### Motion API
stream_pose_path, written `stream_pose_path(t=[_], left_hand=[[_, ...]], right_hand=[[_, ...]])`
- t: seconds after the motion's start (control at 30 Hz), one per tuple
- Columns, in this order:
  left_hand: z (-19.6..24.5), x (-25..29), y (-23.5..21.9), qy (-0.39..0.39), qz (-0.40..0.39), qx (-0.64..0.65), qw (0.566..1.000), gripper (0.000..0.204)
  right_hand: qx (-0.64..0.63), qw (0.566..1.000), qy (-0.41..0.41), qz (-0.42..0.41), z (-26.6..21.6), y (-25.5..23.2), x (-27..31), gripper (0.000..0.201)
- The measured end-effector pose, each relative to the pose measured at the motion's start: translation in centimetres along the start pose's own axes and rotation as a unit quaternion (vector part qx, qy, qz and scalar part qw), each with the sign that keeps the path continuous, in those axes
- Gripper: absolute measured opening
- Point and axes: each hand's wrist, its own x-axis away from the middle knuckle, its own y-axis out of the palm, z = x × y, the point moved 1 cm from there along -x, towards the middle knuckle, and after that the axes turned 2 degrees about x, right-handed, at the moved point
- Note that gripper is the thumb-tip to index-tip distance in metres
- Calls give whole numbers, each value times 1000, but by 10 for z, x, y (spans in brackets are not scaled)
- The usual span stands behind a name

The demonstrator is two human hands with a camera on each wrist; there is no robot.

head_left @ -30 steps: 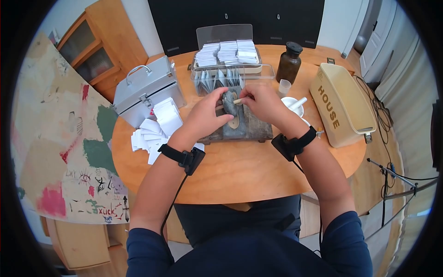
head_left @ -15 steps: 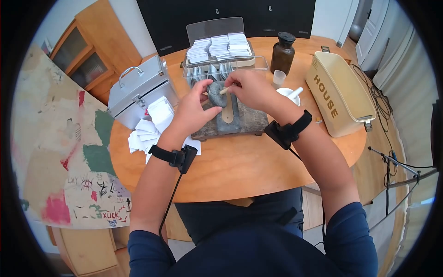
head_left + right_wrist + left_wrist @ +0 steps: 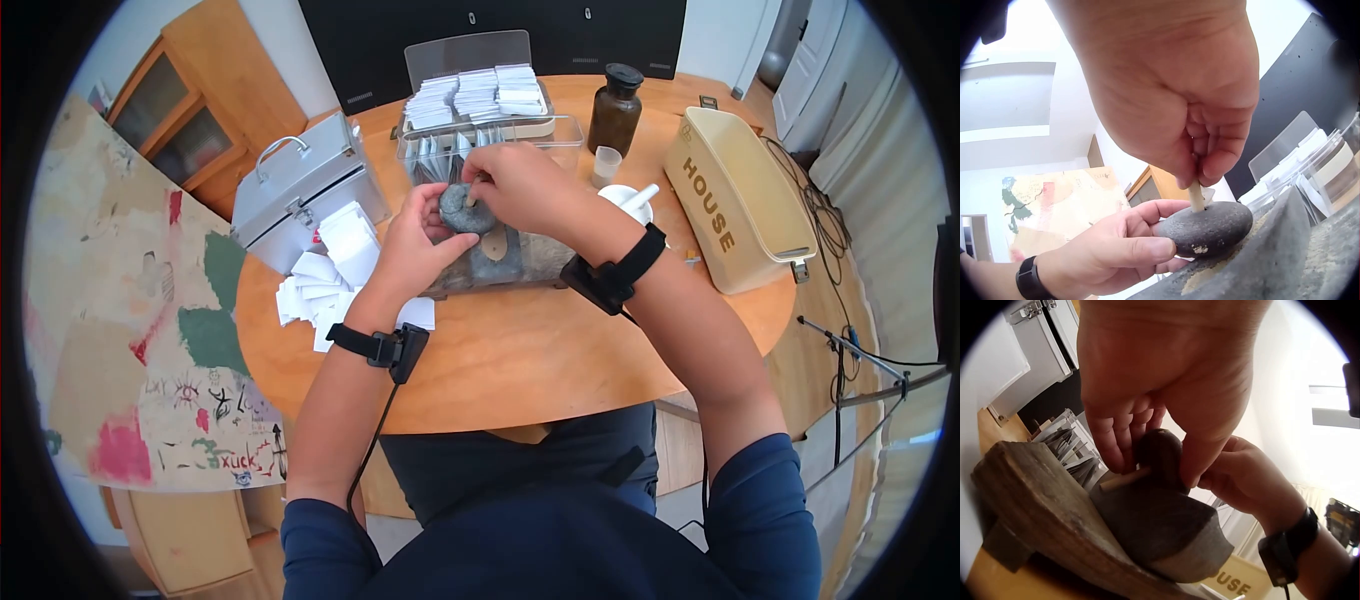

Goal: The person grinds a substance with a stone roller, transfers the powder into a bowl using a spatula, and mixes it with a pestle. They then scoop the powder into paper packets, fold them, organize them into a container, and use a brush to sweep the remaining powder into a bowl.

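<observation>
My left hand (image 3: 410,248) grips a round grey stone grinding wheel (image 3: 466,214) by its edge, thumb on the near side and fingers on the far side. Between thumb and fingers, my right hand (image 3: 525,188) pinches a pale wooden rod (image 3: 1196,197) that stands in the wheel's centre hole. In the right wrist view, some beige powder clings to the wheel's edge. Below is a boat-shaped grey stone trough (image 3: 498,268) with beige powder inside. The left wrist view shows another length of the rod (image 3: 1124,480) sticking out of the wheel's other face.
Behind the trough stands a clear box of paper packets (image 3: 470,97). A silver case (image 3: 300,185) and loose white papers (image 3: 345,250) lie left. To the right are a brown bottle (image 3: 615,115), small cup (image 3: 606,166), white mortar with pestle (image 3: 637,198) and cream HOUSE bin (image 3: 712,210).
The wheel has tipped from nearly edge-on to a flatter, face-up tilt. My right hand has come left and over it, still pinching the rod. The head view has also shifted slightly.
</observation>
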Motion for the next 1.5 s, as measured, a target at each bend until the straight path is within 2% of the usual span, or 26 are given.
stream_pose_path(t=[0.03, 0.17, 0.27, 0.33, 0.37, 0.47, 0.53, 0.57, 0.63, 0.67, 0.7, 0.8, 0.87, 0.9, 0.97, 1.0, 1.03, 1.1, 1.17, 1.23, 1.33, 1.43, 1.5], left_hand=[[-2, 2, -3, -24, 6, 29, 999, 67], [-11, 3, -4, -12, 12, 83, 996, 72], [-6, 5, -6, -25, -8, 60, 998, 74], [-7, 5, -9, -22, 2, -63, 998, 74], [-9, 5, -10, -22, 3, -62, 998, 74], [-14, 4, -11, 2, 2, -34, 999, 73], [-12, 5, -8, 13, -7, 81, 997, 72], [-10, 6, -8, 13, 0, 81, 997, 72], [-1, 6, -8, -15, -9, 53, 998, 70], [5, 6, -8, -27, -6, -5, 1000, 74], [9, 5, -10, -27, -5, -5, 1000, 74], [15, 2, -9, 3, -21, -62, 998, 73], [16, 1, -12, 28, 6, -150, 988, 74], [11, 0, -15, 29, 2, -151, 988, 74], [-4, -2, -24, 33, 21, -54, 998, 77], [4, 2, -26, -8, 28, -75, 997, 79], [7, 6, -28, -9, 26, -75, 997, 79], [10, 9, -32, 32, 40, -172, 984, 79], [8, 10, -33, 36, 34, -164, 985, 80], [7, 12, -32, 38, 28, -154, 987, 80], [7, 10, -29, 17, 19, -202, 979, 80], [2, 9, -25, 39, 15, -239, 970, 76], [-8, 8, -24, 97, 15, -270, 958, 78]], right_hand=[[21, 1000, -19, -13, -3, 4, -5, 15], [39, 998, -30, -39, -11, 6, -15, 14], [43, 996, -29, -69, -16, 6, -20, 13], [52, 994, -21, -98, -18, 7, -23, 14], [53, 993, -21, -99, -20, 6, -25, 14], [73, 988, -20, -135, -24, 5, -27, 16], [72, 987, -22, -140, -26, 5, -27, 17], [73, 987, -28, -143, -27, 4, -27, 17], [74, 986, 3, -148, -27, 3, -25, 16], [74, 986, 1, -149, -27, 4, -26, 16], [80, 986, -13, -148, -27, 5, -27, 16], [86, 987, -29, -135, -26, 5, -27, 15], [84, 989, -30, -121, -28, 6, -30, 15], [70, 991, -36, -110, -28, 6, -32, 16], [54, 993, -37, -97, -30, 9, -35, 16], [51, 993, -35, -105, -33, 11, -36, 17], [49, 992, -35, -114, -34, 12, -37, 17], [51, 991, -37, -120, -30, 20, -37, 18], [51, 989, -43, -130, -26, 27, -39, 18], [54, 991, -10, -119, -25, 25, -36, 17], [71, 987, 11, -144, -23, 19, -37, 16], [115, 977, 27, -175, -20, 15, -36, 15], [114, 976, 32, -182, -15, 14, -34, 15]])
